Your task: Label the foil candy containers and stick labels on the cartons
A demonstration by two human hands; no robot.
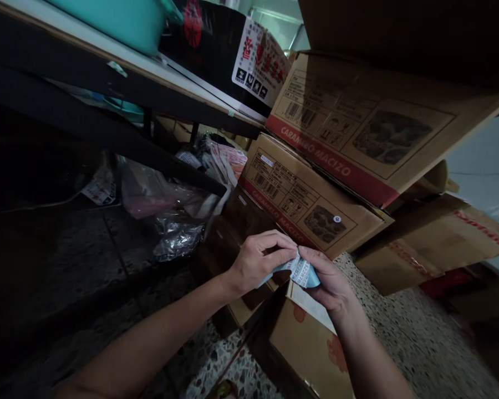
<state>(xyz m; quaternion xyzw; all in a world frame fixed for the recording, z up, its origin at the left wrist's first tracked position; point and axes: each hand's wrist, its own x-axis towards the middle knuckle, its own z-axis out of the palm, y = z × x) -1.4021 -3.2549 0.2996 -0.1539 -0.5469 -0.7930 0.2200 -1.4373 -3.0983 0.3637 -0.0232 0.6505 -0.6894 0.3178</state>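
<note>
Stacked printed cartons [336,111] fill the frame's upper right; a smaller box [303,346] sits at bottom centre-right. Just below the middle, left hand [255,260] and right hand [330,282] pinch a blue-backed label strip [301,271].

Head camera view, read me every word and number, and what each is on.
"CARAMELO MACIZO": upper carton and lower carton.
"322878", perhaps incomplete: held label strip.
"8" or "B": round sticker, lower carton.
Too small or blurred: cartons' fine print, most characters on black box, red-lettered tape.
</note>
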